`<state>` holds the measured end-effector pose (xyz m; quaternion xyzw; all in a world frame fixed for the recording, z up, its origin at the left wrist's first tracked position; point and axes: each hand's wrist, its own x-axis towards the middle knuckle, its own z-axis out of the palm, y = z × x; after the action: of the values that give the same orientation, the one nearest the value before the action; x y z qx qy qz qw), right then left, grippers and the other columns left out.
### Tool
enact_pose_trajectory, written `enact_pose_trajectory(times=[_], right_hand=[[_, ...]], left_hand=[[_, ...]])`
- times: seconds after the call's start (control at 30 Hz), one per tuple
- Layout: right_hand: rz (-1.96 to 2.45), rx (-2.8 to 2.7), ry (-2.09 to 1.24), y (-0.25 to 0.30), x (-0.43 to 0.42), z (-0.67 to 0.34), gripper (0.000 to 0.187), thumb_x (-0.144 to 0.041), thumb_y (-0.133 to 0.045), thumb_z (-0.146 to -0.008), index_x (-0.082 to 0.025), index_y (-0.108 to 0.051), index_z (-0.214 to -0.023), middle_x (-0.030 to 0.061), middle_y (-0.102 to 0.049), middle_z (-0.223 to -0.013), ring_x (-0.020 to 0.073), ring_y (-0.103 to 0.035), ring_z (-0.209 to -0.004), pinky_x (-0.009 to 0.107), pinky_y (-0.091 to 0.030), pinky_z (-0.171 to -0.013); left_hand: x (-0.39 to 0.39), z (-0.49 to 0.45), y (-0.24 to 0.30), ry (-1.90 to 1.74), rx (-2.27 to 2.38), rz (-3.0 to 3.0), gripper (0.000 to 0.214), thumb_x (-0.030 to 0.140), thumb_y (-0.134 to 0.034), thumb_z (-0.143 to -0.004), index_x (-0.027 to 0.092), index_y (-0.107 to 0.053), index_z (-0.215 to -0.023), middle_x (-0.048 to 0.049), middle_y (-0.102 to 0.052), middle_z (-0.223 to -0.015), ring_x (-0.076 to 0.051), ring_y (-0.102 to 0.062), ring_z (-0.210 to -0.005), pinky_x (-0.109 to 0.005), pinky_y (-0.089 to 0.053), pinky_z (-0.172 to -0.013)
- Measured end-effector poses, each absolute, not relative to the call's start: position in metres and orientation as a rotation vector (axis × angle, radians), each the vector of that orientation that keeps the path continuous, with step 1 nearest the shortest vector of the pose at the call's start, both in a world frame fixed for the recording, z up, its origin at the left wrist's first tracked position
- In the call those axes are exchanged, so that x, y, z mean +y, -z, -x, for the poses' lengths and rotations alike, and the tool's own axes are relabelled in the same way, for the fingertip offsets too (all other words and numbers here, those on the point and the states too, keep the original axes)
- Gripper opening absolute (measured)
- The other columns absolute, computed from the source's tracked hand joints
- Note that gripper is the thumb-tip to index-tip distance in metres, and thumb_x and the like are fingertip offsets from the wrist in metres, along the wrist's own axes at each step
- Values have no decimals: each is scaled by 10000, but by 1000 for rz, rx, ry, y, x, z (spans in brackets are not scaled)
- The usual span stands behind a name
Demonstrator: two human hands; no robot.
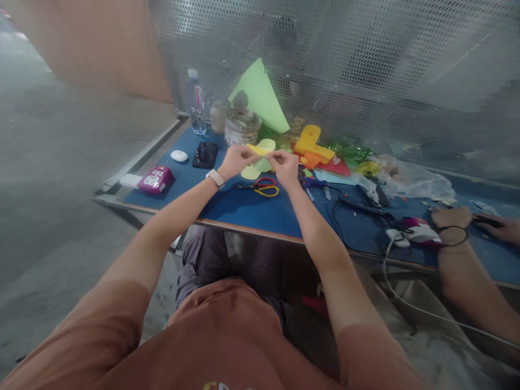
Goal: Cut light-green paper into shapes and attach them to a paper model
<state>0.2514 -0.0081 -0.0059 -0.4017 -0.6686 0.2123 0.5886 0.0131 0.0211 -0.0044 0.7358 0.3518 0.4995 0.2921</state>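
Fingers (278, 155) pinching yellow paper (257, 150) — scissors (258, 187) near, bottle (197, 105) beyond

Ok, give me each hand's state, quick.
Left hand: closed, pinching the yellow piece.
Right hand: closed, pinching the same yellow piece at its other end.

Yellow strip (255, 149): right end hidden by person's right hand (285, 163).
Bottle label (199, 98): lettering too blurred to read.
Co-worker's right hand (504, 229): cut off at right edge.

Narrow yellow paper strip (257, 150) between fingers (246, 157), pale green paper (251, 171) (round-lobed, petal-like) on both sides.
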Motion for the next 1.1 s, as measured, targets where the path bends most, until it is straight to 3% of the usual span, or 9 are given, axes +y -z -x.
enact_pose_trajectory(times=[0.3,0.57,0.83,1.1], right_hand=[[956,-1556,-493,5,-7,-253,579,-840,-1059,-947,-288,-886,-954,78,-896,-1001,332,-893,-1031,541,-783,-1031],[923,-1469,-543,8,-2,-253,609,-850,-1086,-890,-280,-876,-939,79,-889,-986,320,-877,-998,528,-772,-998],[948,-1535,-579,13,-4,-250,662,-926,-1062,-871,-287,-898,-929,4,-681,-747,239,-694,-764,420,-688,-754],[940,-1466,-619,8,-8,-245,677,-922,-1123,-745,-291,-880,-761,14,-777,-755,223,-669,-702,442,-689,-738]], left_hand=[[22,-10,4,-1353,915,-2005,413,506,-988,-1027,194,-851,-794,-69,-822,-773,-167,-692,-704,-335,-548,-690],[18,-12,-1,-1386,910,-1944,419,523,-974,-1040,199,-859,-801,-75,-830,-768,-181,-712,-701,-342,-564,-689],[9,-15,-9,-1393,885,-1961,483,566,-986,-1037,210,-797,-769,-47,-799,-727,-167,-707,-680,-327,-604,-687],[16,-13,1,-1369,848,-2002,402,530,-945,-1071,200,-864,-856,-72,-864,-849,-172,-762,-702,-339,-647,-712]])
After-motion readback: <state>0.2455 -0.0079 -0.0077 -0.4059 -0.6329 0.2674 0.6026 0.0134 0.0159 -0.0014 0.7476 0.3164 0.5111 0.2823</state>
